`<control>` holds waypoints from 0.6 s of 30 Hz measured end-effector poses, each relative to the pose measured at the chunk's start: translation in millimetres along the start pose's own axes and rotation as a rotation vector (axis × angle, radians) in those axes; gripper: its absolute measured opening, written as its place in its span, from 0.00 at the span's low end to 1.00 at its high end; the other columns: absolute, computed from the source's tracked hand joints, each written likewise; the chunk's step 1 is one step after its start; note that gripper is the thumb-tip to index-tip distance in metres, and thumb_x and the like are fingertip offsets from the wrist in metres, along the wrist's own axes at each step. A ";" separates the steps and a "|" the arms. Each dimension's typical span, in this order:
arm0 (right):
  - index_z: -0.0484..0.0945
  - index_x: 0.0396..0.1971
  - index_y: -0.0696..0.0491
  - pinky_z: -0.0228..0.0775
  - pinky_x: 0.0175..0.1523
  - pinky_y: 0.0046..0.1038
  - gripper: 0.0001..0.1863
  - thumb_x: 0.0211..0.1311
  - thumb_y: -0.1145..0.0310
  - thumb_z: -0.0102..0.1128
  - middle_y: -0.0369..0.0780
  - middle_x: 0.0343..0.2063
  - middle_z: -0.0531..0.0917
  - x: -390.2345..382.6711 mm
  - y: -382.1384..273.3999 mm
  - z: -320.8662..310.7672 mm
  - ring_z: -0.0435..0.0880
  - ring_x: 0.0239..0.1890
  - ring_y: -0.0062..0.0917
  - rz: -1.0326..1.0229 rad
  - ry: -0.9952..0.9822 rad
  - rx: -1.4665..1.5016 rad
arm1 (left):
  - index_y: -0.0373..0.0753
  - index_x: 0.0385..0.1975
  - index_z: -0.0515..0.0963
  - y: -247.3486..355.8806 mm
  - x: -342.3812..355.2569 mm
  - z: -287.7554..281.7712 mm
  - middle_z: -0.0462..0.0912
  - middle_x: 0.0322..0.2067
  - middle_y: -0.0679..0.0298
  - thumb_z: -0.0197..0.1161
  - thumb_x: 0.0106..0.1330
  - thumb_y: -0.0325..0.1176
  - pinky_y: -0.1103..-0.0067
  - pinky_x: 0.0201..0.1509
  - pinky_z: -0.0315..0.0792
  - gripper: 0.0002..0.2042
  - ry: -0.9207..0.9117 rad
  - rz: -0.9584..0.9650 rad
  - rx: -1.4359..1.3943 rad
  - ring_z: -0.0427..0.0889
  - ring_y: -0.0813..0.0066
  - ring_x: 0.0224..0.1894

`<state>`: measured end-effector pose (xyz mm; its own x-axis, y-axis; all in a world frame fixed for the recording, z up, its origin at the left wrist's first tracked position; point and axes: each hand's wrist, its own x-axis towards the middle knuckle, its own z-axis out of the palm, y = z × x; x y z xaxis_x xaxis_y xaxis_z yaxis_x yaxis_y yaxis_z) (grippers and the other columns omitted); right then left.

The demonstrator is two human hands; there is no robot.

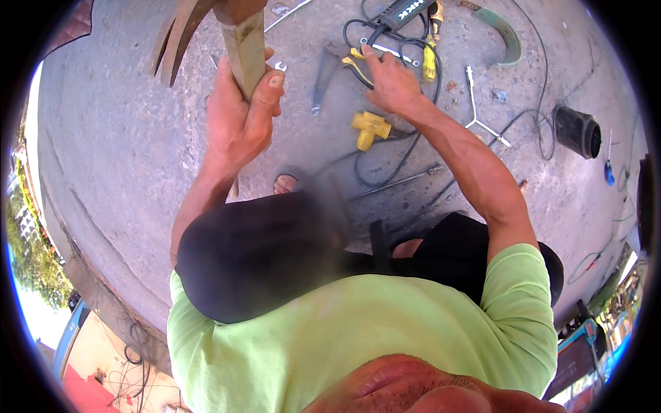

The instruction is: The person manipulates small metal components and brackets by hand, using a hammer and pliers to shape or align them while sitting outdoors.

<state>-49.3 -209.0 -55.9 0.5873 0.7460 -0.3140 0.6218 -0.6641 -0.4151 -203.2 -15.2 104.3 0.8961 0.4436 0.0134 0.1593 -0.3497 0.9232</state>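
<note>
— State of left hand (237,117)?
— Fingers clamped on the hammer (245,58); hammer head beyond the fingertips.
— Right hand (394,82)?
— Index extended; grip cannot be told. Yellow-handled pliers (352,65) lie just left of these fingers, right hand nearer, long axis slanting away leftward. 1 spanner (403,58) extends rightward.

- Hammer (245,55) sits in left hand (239,120), far left.
- Pliers (359,72) lie just left of right hand (394,81).
- Connector (370,129) lies nearer than pliers.
- Three-way wrench (476,122) lies between connector and container (573,129).
</note>
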 end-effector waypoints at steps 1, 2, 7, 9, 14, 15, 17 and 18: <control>0.53 0.74 0.48 0.77 0.54 0.46 0.48 0.53 0.66 0.69 0.54 0.50 0.75 0.6 -0.6 1.1 0.81 0.51 0.51 -0.007 0.005 0.005 | 0.35 0.45 0.72 -24.2 1.7 5.2 0.81 0.26 0.51 0.63 0.70 0.39 0.66 0.33 0.74 0.14 0.002 -0.004 0.141 0.83 0.55 0.28; 0.53 0.74 0.48 0.77 0.54 0.46 0.48 0.54 0.66 0.69 0.54 0.50 0.75 2.7 -4.6 2.2 0.81 0.51 0.51 -0.025 0.012 0.017 | 0.34 0.44 0.72 -68.5 -0.6 11.6 0.81 0.27 0.47 0.63 0.70 0.40 0.63 0.34 0.74 0.15 0.012 -0.009 0.293 0.83 0.49 0.30; 0.54 0.74 0.49 0.77 0.53 0.45 0.46 0.55 0.67 0.66 0.55 0.49 0.76 6.9 -6.2 2.7 0.82 0.49 0.52 -0.004 -0.049 -0.030 | 0.32 0.40 0.71 -115.7 10.9 9.9 0.81 0.30 0.39 0.60 0.71 0.43 0.56 0.40 0.73 0.16 -0.287 -0.194 0.599 0.81 0.33 0.38; 0.53 0.74 0.49 0.78 0.53 0.45 0.47 0.54 0.67 0.67 0.55 0.49 0.76 4.0 -3.8 1.5 0.82 0.49 0.51 -0.015 -0.012 -0.001 | 0.32 0.39 0.71 -73.8 18.8 11.5 0.81 0.29 0.40 0.59 0.71 0.43 0.56 0.40 0.73 0.17 -0.206 -0.224 0.474 0.81 0.35 0.38; 0.53 0.74 0.49 0.78 0.52 0.44 0.49 0.52 0.67 0.71 0.55 0.50 0.75 6.9 9.7 12.0 0.82 0.49 0.51 -0.011 -0.003 -0.008 | 0.35 0.41 0.75 -17.7 16.2 3.5 0.79 0.24 0.63 0.62 0.71 0.39 0.71 0.35 0.74 0.12 -0.062 -0.148 0.211 0.80 0.75 0.28; 0.53 0.74 0.49 0.78 0.52 0.44 0.49 0.52 0.66 0.71 0.55 0.50 0.75 7.0 11.0 13.6 0.82 0.50 0.51 -0.018 0.010 -0.013 | 0.35 0.41 0.75 -26.3 14.1 6.4 0.80 0.24 0.61 0.62 0.71 0.39 0.71 0.35 0.75 0.12 -0.026 -0.138 0.172 0.81 0.73 0.28; 0.53 0.74 0.49 0.78 0.53 0.44 0.49 0.53 0.66 0.71 0.56 0.51 0.75 7.9 5.1 13.1 0.82 0.50 0.51 -0.029 -0.014 -0.003 | 0.35 0.41 0.75 -70.0 -1.2 13.7 0.81 0.25 0.58 0.63 0.70 0.39 0.69 0.36 0.75 0.13 0.058 -0.125 0.111 0.83 0.68 0.29; 0.53 0.74 0.49 0.78 0.53 0.44 0.49 0.53 0.66 0.70 0.56 0.51 0.75 7.4 -0.5 7.0 0.82 0.50 0.51 -0.025 -0.050 0.002 | 0.34 0.41 0.75 -109.5 -5.9 18.9 0.83 0.27 0.53 0.63 0.70 0.40 0.66 0.37 0.76 0.14 0.027 -0.120 0.336 0.85 0.61 0.30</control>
<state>-48.9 -202.8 -64.0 0.5450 0.7636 -0.3463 0.6346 -0.6456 -0.4249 -218.1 5.0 -4.2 0.8525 0.5176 -0.0732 0.3937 -0.5437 0.7412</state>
